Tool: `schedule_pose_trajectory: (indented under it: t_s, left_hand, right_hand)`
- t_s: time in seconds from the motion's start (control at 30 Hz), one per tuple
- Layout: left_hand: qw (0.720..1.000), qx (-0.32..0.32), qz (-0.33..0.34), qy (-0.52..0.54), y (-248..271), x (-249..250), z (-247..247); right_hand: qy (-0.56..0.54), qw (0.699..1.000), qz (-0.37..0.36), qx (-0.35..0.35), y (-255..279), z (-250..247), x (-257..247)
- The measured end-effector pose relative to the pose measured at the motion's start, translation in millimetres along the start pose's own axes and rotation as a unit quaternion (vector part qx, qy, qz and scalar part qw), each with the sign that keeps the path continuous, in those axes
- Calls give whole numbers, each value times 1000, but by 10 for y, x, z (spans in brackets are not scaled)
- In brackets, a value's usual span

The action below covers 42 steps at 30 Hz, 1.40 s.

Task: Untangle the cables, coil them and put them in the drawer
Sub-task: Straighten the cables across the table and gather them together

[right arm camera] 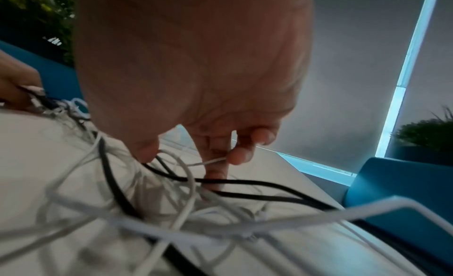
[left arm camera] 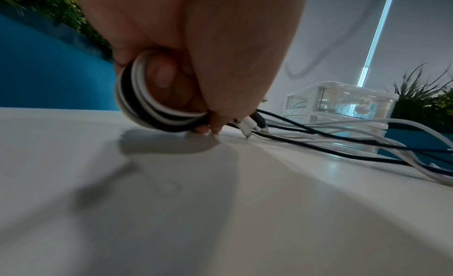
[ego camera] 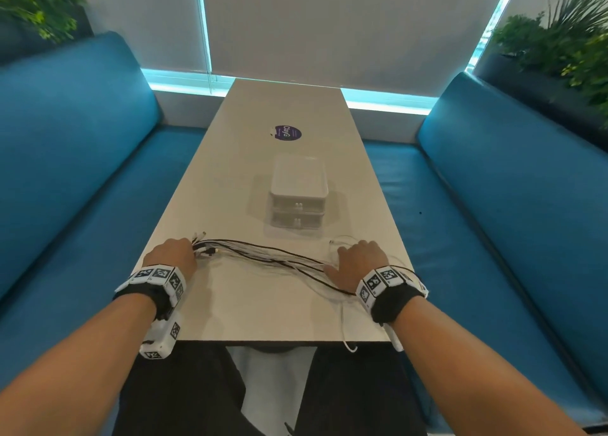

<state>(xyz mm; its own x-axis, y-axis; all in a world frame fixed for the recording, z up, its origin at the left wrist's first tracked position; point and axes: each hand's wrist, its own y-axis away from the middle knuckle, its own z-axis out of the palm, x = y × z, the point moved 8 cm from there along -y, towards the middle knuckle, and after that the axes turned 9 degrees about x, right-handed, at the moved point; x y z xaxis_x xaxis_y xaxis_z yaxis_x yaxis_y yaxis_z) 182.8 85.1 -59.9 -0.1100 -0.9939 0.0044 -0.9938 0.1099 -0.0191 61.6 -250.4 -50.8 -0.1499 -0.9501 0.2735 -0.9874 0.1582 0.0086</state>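
Left hand (ego camera: pixel 173 253) grips looped cables (ego camera: pixel 263 254) – right hand (ego camera: pixel 360 259) pinches a thin white strand.

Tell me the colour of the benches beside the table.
Blue benches, clearest in the head view.

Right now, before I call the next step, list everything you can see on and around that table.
cables: tangled bunch, count unclear, black and white, near table edge between the hands; one white end hangs off the front edge
drawer unit: one, clear plastic, two stacked drawers, both closed, table middle
sticker: one, purple, round, beyond the drawer unit
table: one, off-white
benches: two, blue, either side
plants: green, behind both benches
left hand: grips looped cable ends
right hand: pinches a thin white cable
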Motion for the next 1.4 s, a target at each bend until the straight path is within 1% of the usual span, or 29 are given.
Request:
schedule_pose_trajectory:
  t_s: [0.07, 0.17, 0.2, 0.27, 0.33, 0.43, 0.5, 0.53, 0.63, 0.67, 0.7, 0.73, 0.77, 0.8, 0.83, 0.93, 0.97, 1.0, 1.03, 1.07, 1.1, 1.17, 1.2, 1.23, 1.27, 1.3, 1.37, 1.4]
  left_hand:
    - [1000, -2, -2, -2, -11, -11, 11]
    - [1000, -8, -8, -4, -14, -47, 28]
    - [1000, -8, -6, -7, -11, -44, 26]
    - [1000, -11, 0, -11, 0, -19, 9]
    - [1000, -15, 3, -12, 8, 4, -6]
    - [1000, -15, 0, -10, 20, 4, -17]
    - [1000, -12, 0, -11, 25, -2, -22]
    - [1000, -11, 2, -13, 26, 6, -25]
    - [1000, -13, 2, -10, 21, 12, -28]
    - [1000, -14, 1, -8, 18, 7, -25]
    - [1000, -13, 1, -9, 20, 1, -28]
    - [1000, -12, 0, -11, 22, -6, -27]
    - [1000, -10, 1, -13, 22, -9, -24]
    - [1000, -10, 1, -14, 24, -6, -24]
    - [1000, -9, 1, -15, 25, 4, -28]
    - [1000, -9, 3, -16, 30, 23, -38]
    - [1000, -10, 3, -14, 30, 25, -36]
    - [1000, -11, 2, -13, 36, 21, -34]
    - [1000, -11, 1, -12, 36, 13, -32]
    - [1000, -8, 1, -10, 39, 6, -30]
    - [1000, -5, -1, -8, 40, -3, -29]
    - [1000, -2, -3, -6, 45, -1, -39]
    - [1000, -2, -3, -4, 43, 11, -43]
    - [1000, -3, -3, -2, 39, 20, -50]
    - [1000, -4, -3, 0, 41, 26, -53]
    - [1000, -5, -3, 0, 41, 27, -56]
    - [1000, -7, -4, -2, 47, 21, -55]
    - [1000, -7, -4, -2, 48, 20, -54]
  right_hand:
    - [2, 999, 32, -22, 86, -66, 81]
    - [-85, 988, 120, -40, 149, -79, 375]
    - [-95, 985, 138, -37, 180, -91, 496]
    - [-77, 982, 166, -51, 218, -59, 721]
    - [-66, 972, 211, -74, 273, -8, 881]
    - [-172, 947, 257, -91, 286, 69, 982]
    - [-235, 931, 258, -106, 274, 53, 1005]
    - [-256, 924, 253, -125, 300, 50, 1017]
    - [-343, 880, 271, -186, 411, 48, 1036]
    - [-354, 875, 269, -189, 414, 65, 1037]
    - [-328, 887, 260, -192, 406, 72, 1045]
    - [-300, 902, 256, -175, 388, 66, 1077]
    - [-253, 922, 257, -142, 368, 57, 1153]
    - [-225, 930, 272, -101, 343, 73, 1266]
    - [-219, 929, 292, -67, 366, 59, 1358]
    - [-184, 934, 307, -11, 433, 9, 1431]
    - [-163, 941, 297, 3, 431, -54, 1398]
    - [-145, 951, 274, 24, 396, -87, 1352]
    - [-155, 955, 248, 40, 367, -114, 1289]
    - [-193, 954, 224, 48, 338, -115, 1230]
    - [-259, 944, 198, 41, 306, -91, 1167]
    - [-387, 911, 144, 2, 295, -85, 1045]
    - [-418, 899, 128, -20, 302, -95, 1016]
    - [-421, 899, 117, -43, 317, -108, 995]
    - [-393, 910, 113, -65, 328, -84, 1009]
    - [-337, 930, 114, -90, 358, -57, 1041]
    - [-168, 969, 140, -118, 433, 6, 1209]
    - [-87, 976, 162, -113, 473, 4, 1328]
